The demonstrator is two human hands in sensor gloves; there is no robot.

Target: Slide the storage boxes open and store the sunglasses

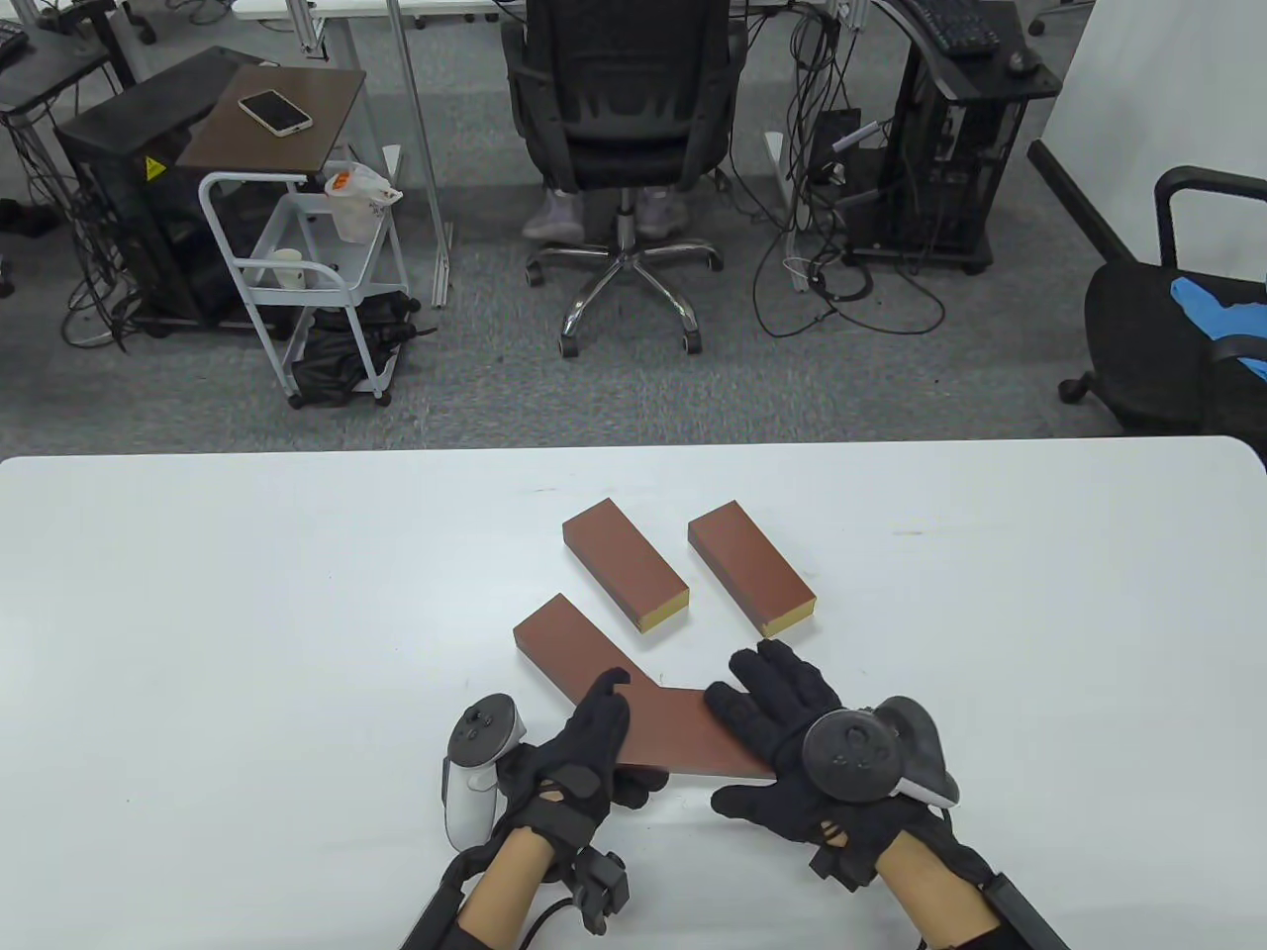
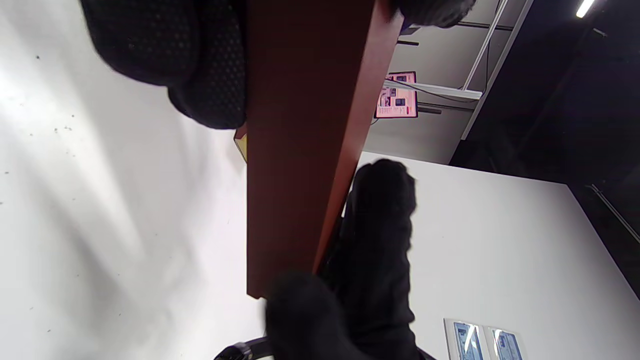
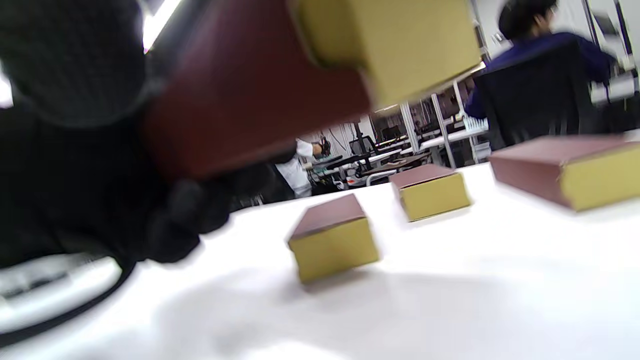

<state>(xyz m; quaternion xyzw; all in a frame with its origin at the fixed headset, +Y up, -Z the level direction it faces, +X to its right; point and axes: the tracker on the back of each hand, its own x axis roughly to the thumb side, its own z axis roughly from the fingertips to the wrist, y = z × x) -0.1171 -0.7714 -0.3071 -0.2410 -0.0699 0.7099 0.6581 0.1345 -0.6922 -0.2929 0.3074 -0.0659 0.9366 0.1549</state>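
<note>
Four brown storage boxes with yellow inner drawers are in the table view. Both hands hold the nearest box a little above the table. My left hand grips its left end, with fingers over the top and the thumb below. My right hand grips its right end. In the left wrist view the box's brown sleeve runs between my fingers. In the right wrist view its yellow drawer end sticks slightly out of the sleeve. No sunglasses are in view.
A second box lies just behind my left hand and touches the held box. Two more boxes lie side by side further back, yellow ends toward me. The white table stretches left and right.
</note>
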